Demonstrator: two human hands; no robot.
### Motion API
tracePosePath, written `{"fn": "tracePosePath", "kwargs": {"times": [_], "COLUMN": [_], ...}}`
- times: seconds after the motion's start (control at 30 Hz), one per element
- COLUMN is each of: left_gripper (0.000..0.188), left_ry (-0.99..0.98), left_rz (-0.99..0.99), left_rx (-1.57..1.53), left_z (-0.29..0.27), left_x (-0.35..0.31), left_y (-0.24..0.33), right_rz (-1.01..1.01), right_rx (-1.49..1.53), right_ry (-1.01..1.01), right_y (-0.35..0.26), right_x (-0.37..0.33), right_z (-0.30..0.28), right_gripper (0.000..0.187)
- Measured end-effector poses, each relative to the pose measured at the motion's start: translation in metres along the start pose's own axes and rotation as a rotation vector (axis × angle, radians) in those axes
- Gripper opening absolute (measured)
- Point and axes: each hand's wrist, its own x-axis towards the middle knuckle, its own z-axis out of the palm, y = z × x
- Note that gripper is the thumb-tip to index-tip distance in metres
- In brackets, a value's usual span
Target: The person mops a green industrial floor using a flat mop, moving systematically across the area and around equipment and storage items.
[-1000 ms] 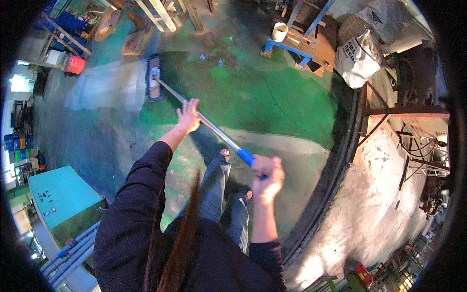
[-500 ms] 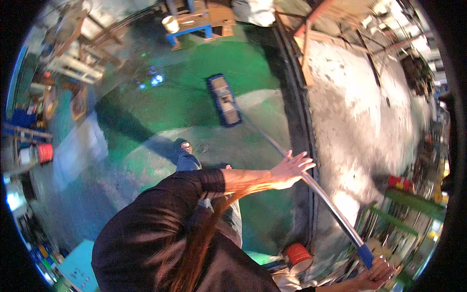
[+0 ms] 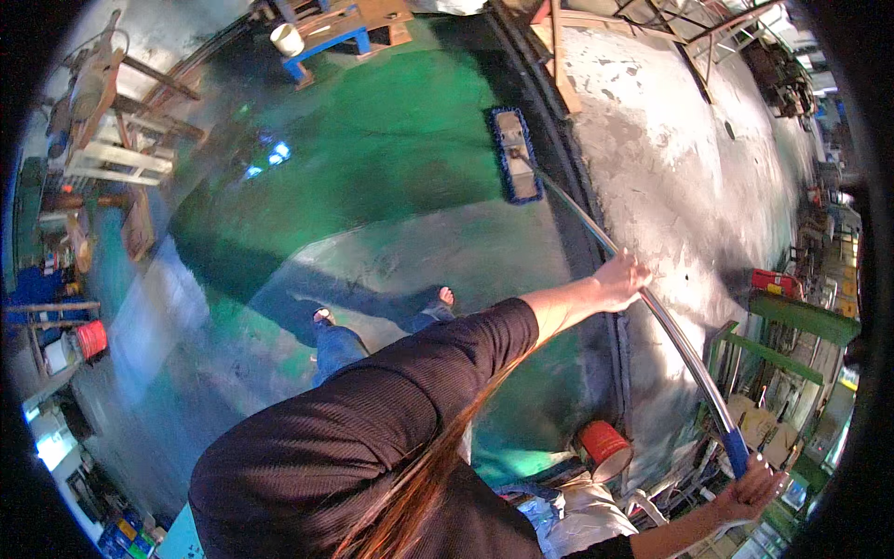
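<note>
Where the mop (image 3: pixel 515 154) lies, a wall (image 3: pixel 675 172) stands close.

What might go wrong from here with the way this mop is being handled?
1. The flat rectangular mop head with blue fringe is close to the long dark strip edging the green floor; it might catch there.
2. The right hand, on the pole's blue grip, could knock the green metal frame if that is within reach; depth is unclear.
3. A low swing of the silver metal pole might hit the red cylindrical bucket.
</note>
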Motion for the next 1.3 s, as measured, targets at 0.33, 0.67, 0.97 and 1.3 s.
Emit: {"fn": "tracePosePath", "kwargs": {"times": [0.33, 0.67, 0.97, 1.3], "left_gripper": [0.032, 0.008, 0.08, 0.059], "left_ry": [0.115, 0.301, 0.992, 0.857], "left_rz": [-0.17, -1.137, -1.843, -1.254], "left_rx": [-0.063, 0.331, 0.135, 0.157], "left_z": [-0.132, -0.274, -0.298, -0.303], "left_x": [-0.373, -0.889, -1.152, -1.035], "left_y": [0.013, -0.129, -0.179, -0.118], "right_rz": [0.135, 0.937, 0.619, 0.374], "right_rx": [0.11, 0.216, 0.738, 0.522], "right_ry": [-0.37, -0.47, -1.164, -0.825], "right_y": [-0.049, 0.088, 0.078, -0.026], "right_x": [-0.112, -0.523, -0.785, -0.732], "right_z": [0.123, 0.51, 0.691, 0.566], "right_gripper": [0.02, 0.034, 0.036, 0.042]}}
